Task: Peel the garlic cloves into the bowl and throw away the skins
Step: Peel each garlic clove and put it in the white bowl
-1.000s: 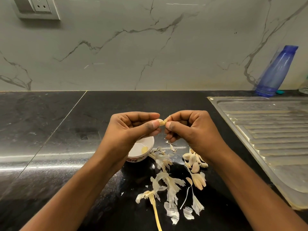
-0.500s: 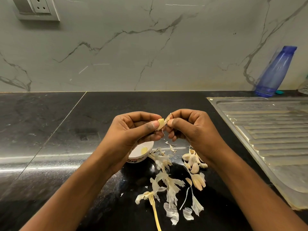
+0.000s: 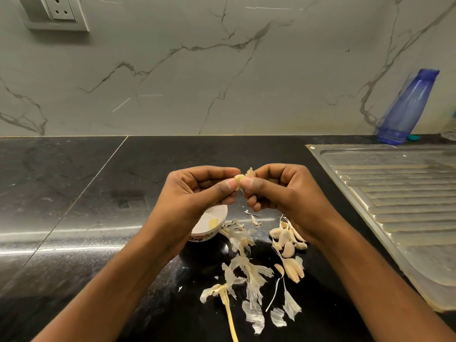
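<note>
At mid-frame, the fingers (image 3: 214,172) of the left hand (image 3: 195,196) and of the right hand (image 3: 286,191) are curled, thumbs nearly tip to tip. Both hands pinch one clove (image 3: 238,180) between them, above the worktop (image 3: 74,193). A flake (image 3: 249,171) of skin sticks up from it.

Just below the left hand stands the bowl (image 3: 202,236), partly hidden by the wrist, with one peeled piece inside. Right of it, under the right hand, lie unpeeled cloves (image 3: 286,239). Loose skins (image 3: 249,272) trail from there toward the lower edge.

The worktop is glossy black stone. A steel drainboard (image 3: 394,193) fills the right side, and a blue bottle (image 3: 407,107) stands at the upper right. The wall (image 3: 222,70) is grey veined marble, with a socket (image 3: 59,8) at the upper left.

Since half a second ago the thumbs have drawn closer, and less of the clove shows. The bowl, skins and cloves lie as they did.
</note>
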